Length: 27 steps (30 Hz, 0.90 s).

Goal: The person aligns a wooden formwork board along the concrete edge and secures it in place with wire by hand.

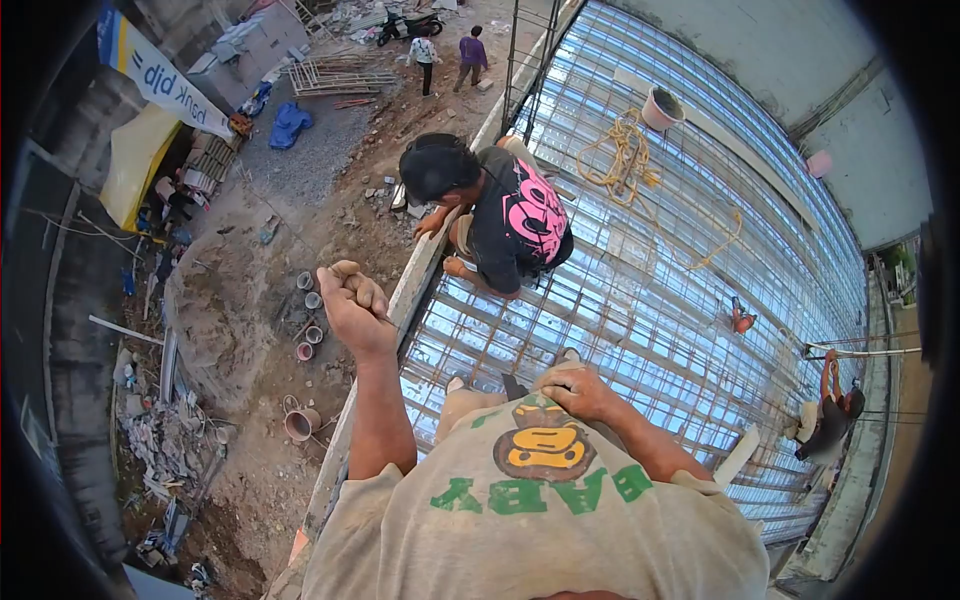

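Observation:
My left hand [355,305] is raised over the wall's edge at the left, its fingers curled in; whether they hold anything is hidden. Resting on my knee, my right hand [580,392] has its fingers bent downward, and nothing shows in it. Just ahead, a co-worker in a dark shirt with pink print [535,215] crouches by the concrete ledge [415,275], hands near it. Under us lies a grid of steel bars over shiny metal decking [610,335].
A bucket [662,108], tangled yellow rope [625,160] and a red tool [740,318] lie on the grid. Another person [835,420] is at the right. Beyond the ledge, the ground drops far below, with buckets [301,424], rubble and two people walking.

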Available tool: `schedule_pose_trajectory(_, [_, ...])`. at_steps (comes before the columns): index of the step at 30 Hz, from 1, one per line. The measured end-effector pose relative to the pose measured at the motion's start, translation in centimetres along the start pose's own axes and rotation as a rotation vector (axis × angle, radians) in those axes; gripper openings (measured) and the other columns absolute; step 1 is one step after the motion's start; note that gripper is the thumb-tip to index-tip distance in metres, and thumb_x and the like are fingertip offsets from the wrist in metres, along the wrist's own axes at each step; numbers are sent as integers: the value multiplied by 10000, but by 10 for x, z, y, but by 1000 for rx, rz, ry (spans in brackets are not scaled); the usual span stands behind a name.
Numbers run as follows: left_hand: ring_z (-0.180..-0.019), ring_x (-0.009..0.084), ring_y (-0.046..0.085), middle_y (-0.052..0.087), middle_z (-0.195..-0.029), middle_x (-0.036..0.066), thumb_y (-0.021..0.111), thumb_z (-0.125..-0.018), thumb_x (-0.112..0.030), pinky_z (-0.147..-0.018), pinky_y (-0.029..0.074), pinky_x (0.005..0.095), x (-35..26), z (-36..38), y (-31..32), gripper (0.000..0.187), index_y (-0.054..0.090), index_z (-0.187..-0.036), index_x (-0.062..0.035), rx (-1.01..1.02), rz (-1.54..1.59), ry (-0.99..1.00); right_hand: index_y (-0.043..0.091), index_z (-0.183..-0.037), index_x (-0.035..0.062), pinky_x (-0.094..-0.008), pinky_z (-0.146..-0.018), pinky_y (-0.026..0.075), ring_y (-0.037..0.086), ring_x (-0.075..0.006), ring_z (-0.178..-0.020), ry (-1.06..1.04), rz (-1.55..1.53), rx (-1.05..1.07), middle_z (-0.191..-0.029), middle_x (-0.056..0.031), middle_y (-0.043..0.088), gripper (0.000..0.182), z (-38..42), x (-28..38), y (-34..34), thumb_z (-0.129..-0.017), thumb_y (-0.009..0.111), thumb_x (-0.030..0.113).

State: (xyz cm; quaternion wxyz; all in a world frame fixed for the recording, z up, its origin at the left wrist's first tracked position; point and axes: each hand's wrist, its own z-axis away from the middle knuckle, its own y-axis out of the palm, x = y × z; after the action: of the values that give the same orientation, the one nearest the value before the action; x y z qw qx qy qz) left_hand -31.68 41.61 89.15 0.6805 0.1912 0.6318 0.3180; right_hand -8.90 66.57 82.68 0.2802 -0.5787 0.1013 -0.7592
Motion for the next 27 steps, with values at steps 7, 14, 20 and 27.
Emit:
schedule_pose_trajectory(7, [-498, 77, 353, 363, -599, -21, 395, -990, -380, -439, 317, 224, 72, 24, 107, 369, 533, -860, -63, 77, 51, 34, 633, -943, 22, -319, -671, 492, 629, -190, -721, 163, -307, -88, -792, -106, 652, 260, 26, -48, -81, -901, 553, 267])
schedule_pose_trajectory(14, [-507, 94, 391, 381, -606, -11, 414, -990, -359, -455, 355, 223, 207, 86, 243, 349, 539, -906, -45, 240, 49, -58, 621, -966, 16, -314, -631, 498, 624, -156, -653, 96, -448, -99, -730, -106, 637, 266, 18, -68, -198, -928, 530, 262])
schedule_pose_trajectory(20, [-486, 64, 350, 358, -593, -30, 435, -992, -316, -415, 307, 209, 289, 87, 308, 310, 530, -855, -54, 182, -74, -157, 626, -932, 24, -310, -575, 460, 575, -135, -597, 102, -323, -339, -642, -79, 572, 248, 56, -135, -281, -925, 525, 250])
schedule_pose_trajectory(27, [-451, 54, 276, 318, -588, -41, 409, -1002, -301, -422, 298, 229, 375, 39, 375, 309, 515, -832, -66, 208, -139, -175, 632, -888, 30, -278, -495, 396, 473, -93, -508, 187, -493, -248, -574, -23, 511, 229, 34, -196, -352, -931, 530, 230])
